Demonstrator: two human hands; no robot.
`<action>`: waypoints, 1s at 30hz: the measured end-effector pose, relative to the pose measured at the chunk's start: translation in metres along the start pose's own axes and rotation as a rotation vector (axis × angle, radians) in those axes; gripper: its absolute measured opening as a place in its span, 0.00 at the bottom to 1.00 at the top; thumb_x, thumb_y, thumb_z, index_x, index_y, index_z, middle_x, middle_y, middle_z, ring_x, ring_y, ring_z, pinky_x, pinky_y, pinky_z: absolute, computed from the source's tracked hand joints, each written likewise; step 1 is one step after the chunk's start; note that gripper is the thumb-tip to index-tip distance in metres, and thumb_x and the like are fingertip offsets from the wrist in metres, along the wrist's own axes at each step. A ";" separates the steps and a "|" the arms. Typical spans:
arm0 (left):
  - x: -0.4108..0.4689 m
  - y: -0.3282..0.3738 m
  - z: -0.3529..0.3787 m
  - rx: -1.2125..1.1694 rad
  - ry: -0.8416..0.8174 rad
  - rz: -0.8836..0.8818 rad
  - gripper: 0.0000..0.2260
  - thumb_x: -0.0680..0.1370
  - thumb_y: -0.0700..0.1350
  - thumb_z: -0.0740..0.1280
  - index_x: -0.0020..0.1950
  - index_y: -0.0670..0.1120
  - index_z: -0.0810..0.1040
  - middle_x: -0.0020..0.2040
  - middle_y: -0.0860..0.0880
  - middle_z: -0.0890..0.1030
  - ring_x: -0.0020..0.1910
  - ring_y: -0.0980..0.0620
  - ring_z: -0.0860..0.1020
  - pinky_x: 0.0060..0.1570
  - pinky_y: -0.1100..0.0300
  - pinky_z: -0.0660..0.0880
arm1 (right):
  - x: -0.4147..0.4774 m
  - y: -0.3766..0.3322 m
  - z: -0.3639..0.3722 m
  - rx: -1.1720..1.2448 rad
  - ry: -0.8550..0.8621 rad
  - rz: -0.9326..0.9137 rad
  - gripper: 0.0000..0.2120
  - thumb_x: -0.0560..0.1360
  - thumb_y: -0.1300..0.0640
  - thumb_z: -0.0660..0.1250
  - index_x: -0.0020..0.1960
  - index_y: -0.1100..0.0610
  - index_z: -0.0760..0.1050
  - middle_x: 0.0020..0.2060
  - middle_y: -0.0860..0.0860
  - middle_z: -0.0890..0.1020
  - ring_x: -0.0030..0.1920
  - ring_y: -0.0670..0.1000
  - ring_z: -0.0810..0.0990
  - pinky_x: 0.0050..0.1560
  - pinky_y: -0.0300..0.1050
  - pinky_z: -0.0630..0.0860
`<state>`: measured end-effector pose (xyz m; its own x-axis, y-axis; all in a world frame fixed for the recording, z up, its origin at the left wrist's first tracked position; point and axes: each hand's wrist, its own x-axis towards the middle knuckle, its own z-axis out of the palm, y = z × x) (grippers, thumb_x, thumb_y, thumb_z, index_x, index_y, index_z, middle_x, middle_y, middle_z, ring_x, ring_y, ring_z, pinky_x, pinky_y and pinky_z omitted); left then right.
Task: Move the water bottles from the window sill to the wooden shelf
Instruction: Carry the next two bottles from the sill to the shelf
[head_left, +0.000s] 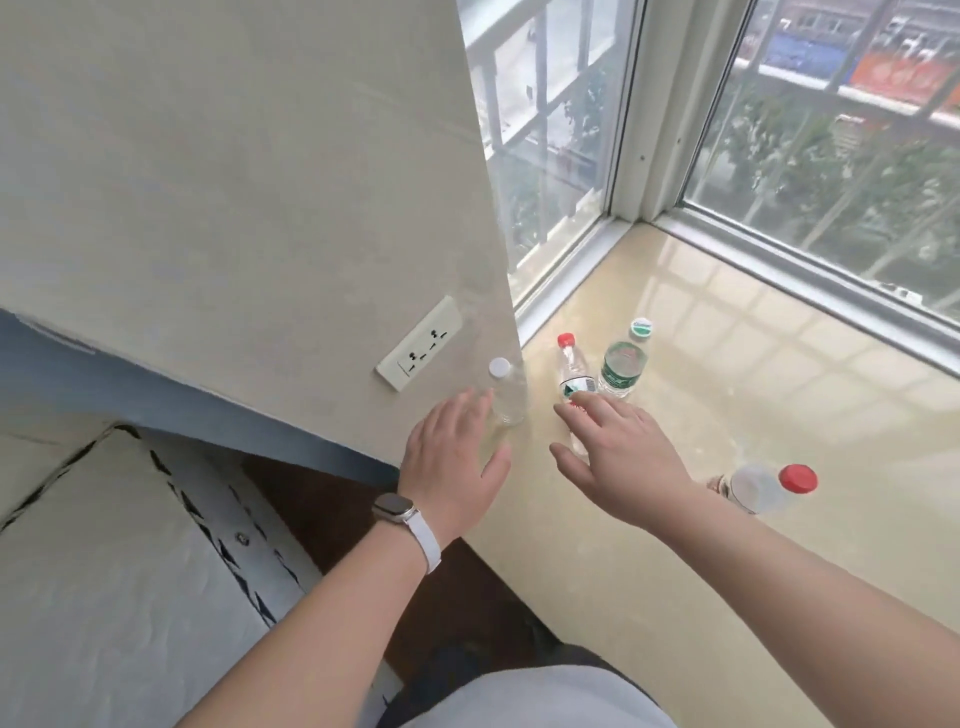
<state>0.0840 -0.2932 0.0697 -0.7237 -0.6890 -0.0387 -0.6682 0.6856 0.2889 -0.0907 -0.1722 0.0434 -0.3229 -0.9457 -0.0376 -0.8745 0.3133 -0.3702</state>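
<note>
Several clear water bottles stand on the glossy beige window sill (727, 395). A white-capped bottle (506, 392) stands by the wall corner. A red-capped bottle (574, 371) is beside it, and a green-labelled bottle (622, 368) stands further back. Another red-capped bottle (769, 486) is nearer on the right. My left hand (452, 462), fingers spread, is just in front of the white-capped bottle. My right hand (623, 457), also spread, reaches over the lower part of the red-capped bottle. Neither hand grips anything. The wooden shelf is out of sight.
A beige wall (234, 208) with a power socket (421, 343) rises left of the sill. A padded grey surface (130, 545) lies below left, with dark wooden floor (337, 509) beside it. Windows (831, 156) border the sill at the back and right.
</note>
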 end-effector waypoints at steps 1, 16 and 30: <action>0.008 -0.001 0.006 -0.031 -0.013 -0.016 0.29 0.77 0.58 0.58 0.75 0.46 0.67 0.72 0.44 0.73 0.70 0.43 0.71 0.67 0.48 0.68 | 0.007 0.004 0.005 0.025 -0.015 0.026 0.25 0.76 0.42 0.56 0.64 0.57 0.77 0.59 0.55 0.80 0.59 0.59 0.78 0.56 0.53 0.75; 0.089 -0.044 0.147 -0.666 -0.063 -0.461 0.34 0.73 0.54 0.72 0.75 0.49 0.63 0.73 0.51 0.68 0.73 0.54 0.66 0.73 0.50 0.65 | 0.080 0.087 0.137 0.451 -0.125 0.693 0.28 0.76 0.46 0.67 0.72 0.52 0.66 0.64 0.51 0.72 0.65 0.53 0.69 0.60 0.48 0.67; 0.117 -0.057 0.192 -0.694 -0.002 -0.525 0.28 0.69 0.48 0.79 0.64 0.44 0.71 0.54 0.57 0.78 0.50 0.66 0.75 0.47 0.80 0.65 | 0.130 0.104 0.203 0.557 -0.216 0.898 0.29 0.59 0.37 0.68 0.56 0.51 0.71 0.47 0.49 0.79 0.44 0.52 0.81 0.45 0.53 0.80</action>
<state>0.0044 -0.3685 -0.1348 -0.3523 -0.8750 -0.3320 -0.6596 -0.0195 0.7513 -0.1505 -0.2801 -0.1881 -0.6462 -0.4022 -0.6486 -0.0447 0.8684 -0.4939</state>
